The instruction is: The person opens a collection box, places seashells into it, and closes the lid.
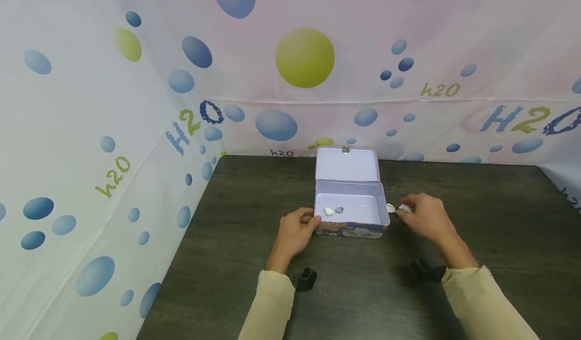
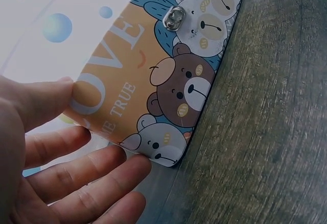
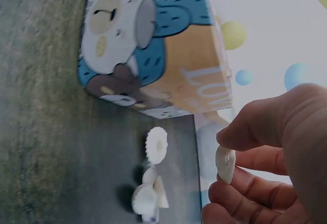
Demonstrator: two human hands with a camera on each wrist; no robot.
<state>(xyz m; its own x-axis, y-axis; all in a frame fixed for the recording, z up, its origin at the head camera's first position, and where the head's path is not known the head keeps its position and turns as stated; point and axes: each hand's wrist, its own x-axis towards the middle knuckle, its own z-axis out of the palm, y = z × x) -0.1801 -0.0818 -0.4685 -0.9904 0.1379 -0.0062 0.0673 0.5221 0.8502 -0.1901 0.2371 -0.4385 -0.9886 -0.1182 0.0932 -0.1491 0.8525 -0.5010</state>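
A tin box (image 1: 349, 229) printed with cartoon bears stands on the table with its lid (image 1: 347, 164) raised. Inside lie a white seashell (image 1: 329, 212) and a greyish one (image 1: 339, 210). My left hand (image 1: 295, 231) holds the box at its front left corner, the thumb at the rim and the fingers (image 2: 97, 168) along the side. To the right of the box, my right hand (image 1: 424, 216) pinches a white ribbed seashell (image 3: 225, 163) between thumb and fingers. Below that hand, several shells (image 3: 145, 198) lie on the table, near a scallop-edged white shell (image 3: 156, 145) beside the box.
The dark wooden table (image 1: 236, 279) extends around the box on all sides. A white backdrop (image 1: 363, 22) with coloured dots rises behind it and along the left. Each wrist wears a black strap, such as the left strap (image 1: 305, 278).
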